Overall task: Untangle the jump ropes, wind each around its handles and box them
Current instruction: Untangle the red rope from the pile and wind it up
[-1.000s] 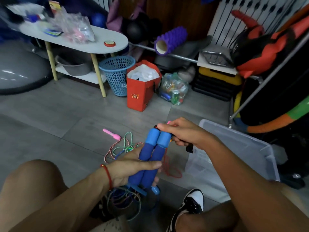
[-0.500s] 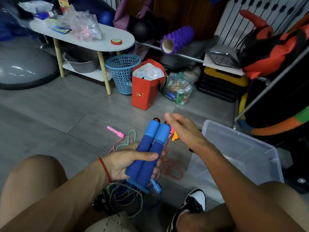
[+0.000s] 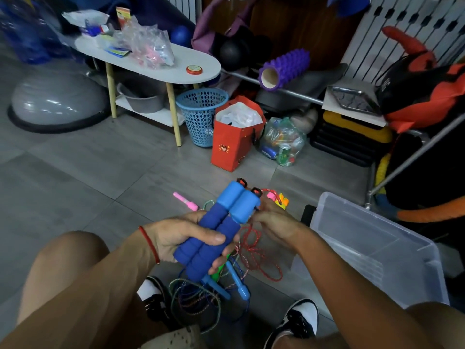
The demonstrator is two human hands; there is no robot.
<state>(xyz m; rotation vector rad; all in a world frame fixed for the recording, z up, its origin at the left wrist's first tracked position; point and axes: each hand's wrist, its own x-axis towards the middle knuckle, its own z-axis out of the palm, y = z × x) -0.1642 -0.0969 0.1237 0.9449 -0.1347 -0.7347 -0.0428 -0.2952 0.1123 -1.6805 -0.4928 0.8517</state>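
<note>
- Left hand [image 3: 186, 238] is gripping the two blue handles [image 3: 221, 227] side by side, fingers wrapped fully around the dark lower foam, thumb lying across the front.
- Handles are tilting up and away from the person, light-blue ends topmost, black caps at the tips.
- Right hand [image 3: 274, 222] is sitting just right of the handles, fingertips touching the light-blue section; cannot tell whether it is pinching a cord, as the fingers are curling out of sight behind the handles.
- Red rope [image 3: 259, 255] is lying loose on the floor below the right hand, just right of the handles.
- Tangled ropes [image 3: 193, 301] are pooling on the floor under the handles, between the person's shoes.
- Pink handle [image 3: 185, 201] is lying on the floor just left of the handles.
- Clear box [image 3: 377, 250] is standing open, right of the handles, beyond the right forearm.
</note>
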